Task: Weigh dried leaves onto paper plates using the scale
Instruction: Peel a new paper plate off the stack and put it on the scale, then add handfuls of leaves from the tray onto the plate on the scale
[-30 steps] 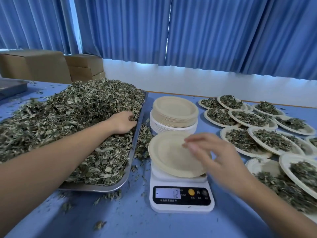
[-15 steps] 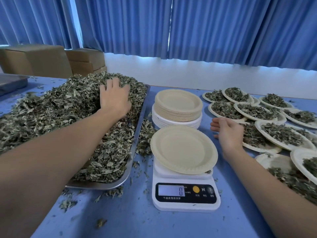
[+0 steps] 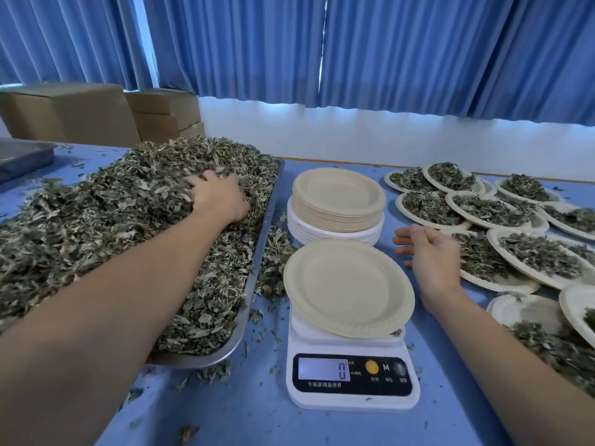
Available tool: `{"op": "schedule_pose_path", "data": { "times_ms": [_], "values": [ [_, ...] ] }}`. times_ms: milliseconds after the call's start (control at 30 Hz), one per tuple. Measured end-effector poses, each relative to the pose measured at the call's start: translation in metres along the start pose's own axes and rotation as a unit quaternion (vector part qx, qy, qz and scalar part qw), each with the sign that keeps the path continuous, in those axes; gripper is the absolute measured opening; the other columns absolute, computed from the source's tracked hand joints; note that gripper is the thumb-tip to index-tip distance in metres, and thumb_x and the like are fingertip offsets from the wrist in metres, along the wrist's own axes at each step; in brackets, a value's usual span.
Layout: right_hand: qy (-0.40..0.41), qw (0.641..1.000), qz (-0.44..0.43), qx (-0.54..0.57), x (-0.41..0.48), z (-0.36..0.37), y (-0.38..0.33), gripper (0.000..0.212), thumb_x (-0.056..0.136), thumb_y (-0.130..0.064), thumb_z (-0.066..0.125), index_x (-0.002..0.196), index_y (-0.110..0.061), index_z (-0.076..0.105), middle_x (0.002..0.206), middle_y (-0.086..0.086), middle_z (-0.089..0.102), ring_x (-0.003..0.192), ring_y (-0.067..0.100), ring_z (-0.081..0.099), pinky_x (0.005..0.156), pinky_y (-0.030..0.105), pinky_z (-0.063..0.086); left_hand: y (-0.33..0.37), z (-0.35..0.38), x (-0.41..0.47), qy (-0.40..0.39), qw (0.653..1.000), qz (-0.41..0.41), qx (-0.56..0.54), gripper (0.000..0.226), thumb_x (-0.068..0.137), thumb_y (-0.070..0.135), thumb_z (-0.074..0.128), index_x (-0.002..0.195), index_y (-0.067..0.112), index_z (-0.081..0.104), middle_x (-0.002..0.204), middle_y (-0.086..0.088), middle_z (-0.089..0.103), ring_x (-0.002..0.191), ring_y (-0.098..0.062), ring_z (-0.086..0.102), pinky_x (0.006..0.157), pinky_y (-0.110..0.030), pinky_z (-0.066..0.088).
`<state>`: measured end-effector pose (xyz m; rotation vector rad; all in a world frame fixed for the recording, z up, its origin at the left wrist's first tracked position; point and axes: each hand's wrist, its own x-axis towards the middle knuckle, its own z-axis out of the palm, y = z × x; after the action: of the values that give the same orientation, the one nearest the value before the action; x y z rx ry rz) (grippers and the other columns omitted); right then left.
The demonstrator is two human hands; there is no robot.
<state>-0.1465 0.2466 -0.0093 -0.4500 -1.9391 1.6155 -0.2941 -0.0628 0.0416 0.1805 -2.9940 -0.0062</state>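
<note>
A big heap of dried leaves (image 3: 112,220) fills a metal tray (image 3: 257,262) on the left of the blue table. My left hand (image 3: 219,197) is sunk into the heap near its far right side, with the fingers curled down into the leaves and their tips hidden. A white digital scale (image 3: 352,375) stands in front of me and reads 0. On it lies an empty beige paper plate (image 3: 347,288). My right hand (image 3: 431,255) hovers just right of that plate, fingers relaxed and holding nothing.
A stack of empty paper plates (image 3: 338,194) stands behind the scale. Several plates filled with leaves (image 3: 541,252) crowd the right side of the table. Cardboard boxes (image 3: 70,114) and another metal tray (image 3: 22,156) sit at the far left. Loose leaf bits litter the table.
My right hand let go of the plate on the scale and drew back to the right. My left hand moved up the heap and its fingers dug into the leaves. The scale went from 12 to 0.
</note>
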Motion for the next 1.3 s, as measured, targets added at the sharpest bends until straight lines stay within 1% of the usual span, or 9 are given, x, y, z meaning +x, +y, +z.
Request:
{"op": "schedule_pose_path", "data": {
  "times_ms": [200,400,500,600,733,800,933,1167,1300],
  "values": [
    [-0.005,1.0,0.0,0.008,-0.003,0.0,-0.002,0.031,0.104,-0.019,0.049,0.086,-0.013,0.073,0.087,0.005,0.075,0.069,0.014,0.065,0.069,0.035,0.05,0.004,-0.004,-0.018,-0.006,0.999,0.031,-0.034,0.06,0.095,0.048,0.061,0.149,0.033,0.037,0.13,-0.016,0.059,0.108,-0.036,0.061,0.065,-0.037,0.041],
    [-0.017,1.0,-0.005,0.012,-0.004,-0.002,0.001,0.032,0.105,-0.022,0.05,0.086,-0.014,0.073,0.084,0.004,0.075,0.063,0.006,0.064,0.065,0.031,0.049,0.009,-0.012,-0.034,-0.027,0.997,0.076,-0.012,0.056,0.096,0.031,0.059,0.149,0.034,0.04,0.136,-0.008,0.06,0.117,-0.035,0.06,0.084,-0.044,0.048],
    [-0.019,1.0,-0.009,0.003,-0.002,-0.003,0.002,0.032,0.105,-0.023,0.05,0.084,-0.016,0.073,0.083,0.003,0.075,0.062,0.003,0.064,0.067,0.03,0.051,0.006,-0.021,-0.037,-0.053,0.992,0.113,-0.02,0.066,0.094,0.025,0.061,0.154,0.03,0.033,0.144,-0.01,0.055,0.115,-0.033,0.061,0.095,-0.045,0.053],
    [-0.03,0.999,-0.014,-0.016,-0.001,-0.003,0.004,0.031,0.103,-0.021,0.052,0.083,-0.015,0.074,0.085,0.006,0.076,0.07,0.012,0.068,0.07,0.031,0.052,0.001,-0.035,-0.042,-0.107,0.983,0.147,-0.034,0.083,0.089,0.014,0.064,0.16,0.026,0.023,0.148,-0.01,0.05,0.1,-0.025,0.064,0.086,-0.039,0.056],
    [-0.04,0.998,-0.022,-0.04,-0.001,-0.002,0.005,0.031,0.103,-0.02,0.052,0.085,-0.013,0.075,0.082,0.004,0.076,0.073,0.017,0.069,0.075,0.036,0.057,-0.002,-0.049,-0.053,-0.089,0.985,0.133,-0.065,0.062,0.089,-0.001,0.065,0.145,0.02,0.05,0.137,-0.011,0.057,0.098,-0.026,0.058,0.077,-0.036,0.05],
    [-0.043,0.998,-0.023,-0.044,-0.002,-0.002,0.004,0.031,0.103,-0.021,0.052,0.086,-0.012,0.075,0.082,0.005,0.075,0.077,0.022,0.07,0.079,0.04,0.058,-0.002,-0.052,-0.059,-0.05,0.989,0.116,-0.077,0.051,0.088,-0.001,0.065,0.133,0.023,0.06,0.13,-0.01,0.061,0.097,-0.03,0.059,0.083,-0.042,0.052],
    [-0.049,0.997,-0.028,-0.049,-0.003,-0.003,0.003,0.031,0.104,-0.02,0.052,0.086,-0.011,0.075,0.083,0.006,0.075,0.08,0.024,0.07,0.08,0.04,0.059,-0.004,-0.063,-0.07,0.005,0.991,0.082,-0.104,0.057,0.087,0.003,0.065,0.133,0.035,0.059,0.132,-0.011,0.059,0.11,-0.039,0.06,0.099,-0.064,0.047],
    [-0.069,0.996,-0.032,-0.04,-0.002,-0.009,0.006,0.032,0.105,-0.022,0.052,0.088,-0.01,0.076,0.082,0.005,0.075,0.078,0.021,0.07,0.073,0.032,0.056,-0.01,-0.076,-0.076,0.001,0.99,0.084,-0.11,0.063,0.085,0.014,0.076,0.139,0.04,0.056,0.145,-0.008,0.054,0.123,-0.038,0.055,0.102,-0.052,0.047],
    [-0.083,0.995,-0.035,-0.03,-0.002,-0.008,0.007,0.032,0.105,-0.021,0.052,0.089,-0.008,0.076,0.083,0.008,0.076,0.075,0.021,0.07,0.07,0.029,0.053,-0.02,-0.09,-0.074,0.047,0.988,0.087,-0.121,0.059,0.08,0.021,0.083,0.133,0.04,0.063,0.144,-0.008,0.057,0.123,-0.039,0.056,0.099,-0.049,0.048]
  ]
}}
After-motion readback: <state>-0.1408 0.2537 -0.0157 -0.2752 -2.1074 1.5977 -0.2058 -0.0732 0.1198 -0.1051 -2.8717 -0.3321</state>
